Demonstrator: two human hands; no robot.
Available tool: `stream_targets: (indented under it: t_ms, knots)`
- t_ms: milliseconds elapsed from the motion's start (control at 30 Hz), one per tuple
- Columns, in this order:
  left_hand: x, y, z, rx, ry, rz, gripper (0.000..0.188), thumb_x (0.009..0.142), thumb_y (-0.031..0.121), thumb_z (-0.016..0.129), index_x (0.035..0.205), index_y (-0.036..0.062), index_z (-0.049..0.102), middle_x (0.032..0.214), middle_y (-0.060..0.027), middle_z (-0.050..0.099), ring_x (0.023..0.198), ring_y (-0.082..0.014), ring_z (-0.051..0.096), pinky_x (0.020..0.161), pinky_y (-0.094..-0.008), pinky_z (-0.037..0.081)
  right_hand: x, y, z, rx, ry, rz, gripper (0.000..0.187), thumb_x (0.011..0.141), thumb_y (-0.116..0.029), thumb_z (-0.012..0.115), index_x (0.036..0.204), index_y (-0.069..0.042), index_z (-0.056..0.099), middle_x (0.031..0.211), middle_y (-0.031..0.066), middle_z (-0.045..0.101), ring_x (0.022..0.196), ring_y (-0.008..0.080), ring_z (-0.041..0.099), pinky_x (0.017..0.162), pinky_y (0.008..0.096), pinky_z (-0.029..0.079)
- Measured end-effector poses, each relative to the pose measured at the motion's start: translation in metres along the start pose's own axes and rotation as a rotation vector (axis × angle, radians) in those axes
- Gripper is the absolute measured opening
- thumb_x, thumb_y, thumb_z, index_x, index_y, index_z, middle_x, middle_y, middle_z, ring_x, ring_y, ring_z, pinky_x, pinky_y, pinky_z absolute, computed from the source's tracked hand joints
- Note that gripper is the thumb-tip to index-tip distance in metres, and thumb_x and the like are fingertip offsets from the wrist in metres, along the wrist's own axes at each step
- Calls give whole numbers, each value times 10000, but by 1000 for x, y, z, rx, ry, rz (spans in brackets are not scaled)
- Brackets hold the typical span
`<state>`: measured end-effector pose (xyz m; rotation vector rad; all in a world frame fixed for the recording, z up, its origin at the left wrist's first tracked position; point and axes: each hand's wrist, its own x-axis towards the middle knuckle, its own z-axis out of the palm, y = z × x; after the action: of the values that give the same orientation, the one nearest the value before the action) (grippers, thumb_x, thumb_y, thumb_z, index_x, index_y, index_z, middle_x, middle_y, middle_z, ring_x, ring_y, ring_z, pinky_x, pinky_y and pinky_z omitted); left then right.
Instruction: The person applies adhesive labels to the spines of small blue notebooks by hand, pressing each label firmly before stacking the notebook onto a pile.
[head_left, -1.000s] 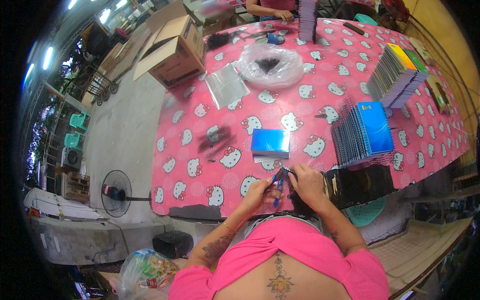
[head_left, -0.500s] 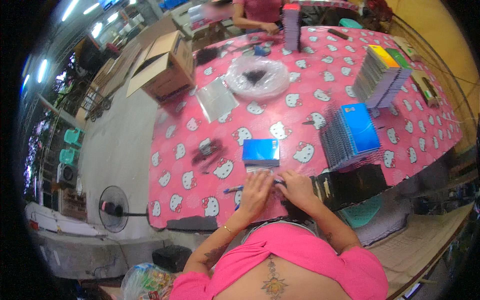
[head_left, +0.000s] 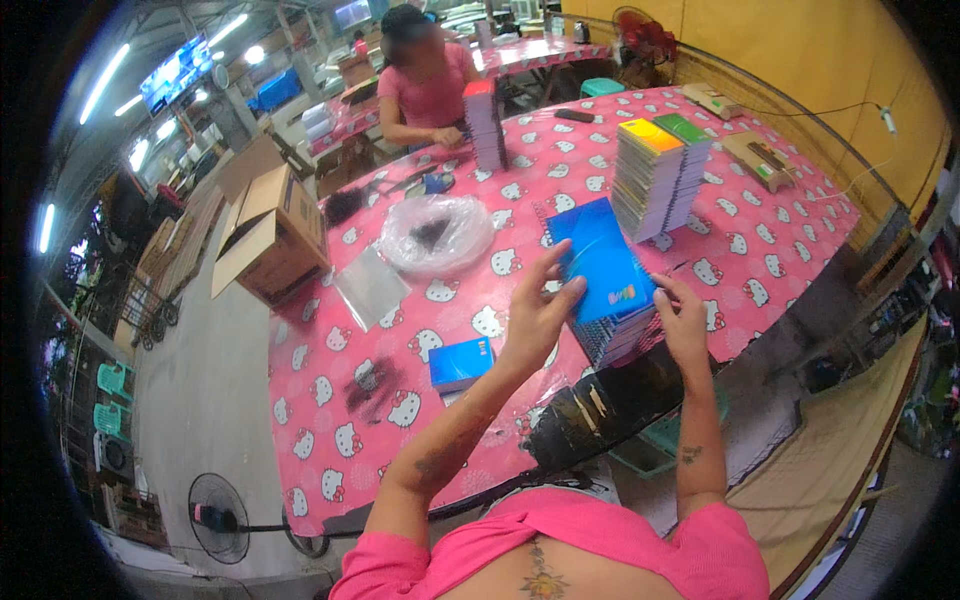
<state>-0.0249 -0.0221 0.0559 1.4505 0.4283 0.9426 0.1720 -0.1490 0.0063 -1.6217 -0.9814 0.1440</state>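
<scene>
A blue spiral notebook (head_left: 600,255) lies on top of a tall stack of spiral notebooks (head_left: 625,338), close to the table's near edge. My left hand (head_left: 545,305) is at its left edge, thumb and fingers around the side. With thumb and fingertips, my right hand (head_left: 683,315) grips its right edge near the lower corner. Left of my left forearm, a smaller pile of blue-covered pads (head_left: 460,364) rests on the pink patterned tablecloth (head_left: 420,340); my forearm partly covers its near side.
Behind the stack stand yellow- and green-topped notebook stacks (head_left: 655,185). A clear plastic bundle (head_left: 437,233), clear sheets (head_left: 370,287) and an open cardboard box (head_left: 275,235) are left. Across the table, a person (head_left: 430,85) is beside a red-topped stack (head_left: 484,125). A fan (head_left: 218,517) stands lower left.
Both hands have gone from the near table edge, by the small blue pile, to the tall blue stack at the right. The view has turned right and tilted up.
</scene>
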Motion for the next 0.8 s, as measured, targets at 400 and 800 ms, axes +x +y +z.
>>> stream_targets:
  t_ms: [400, 800]
  knots:
    - [23, -39, 28, 824, -63, 194, 478, 870, 357, 750, 1229, 54, 667, 671, -116, 606, 596, -245, 607, 573, -386, 478, 2, 32, -4, 272, -42, 144, 301, 979, -86, 543, 1224, 37, 667, 1111, 120, 716, 1032, 182, 651, 928, 304, 484]
    - [101, -43, 29, 1343, -260, 163, 315, 960, 275, 579, 1185, 74, 669, 1076, -156, 711, 1028, -356, 672, 1080, -649, 324, 0, -7, 66, -323, 261, -540, 184, 942, -196, 578, 1055, -81, 667, 1021, 108, 650, 984, 302, 594, 902, 455, 420]
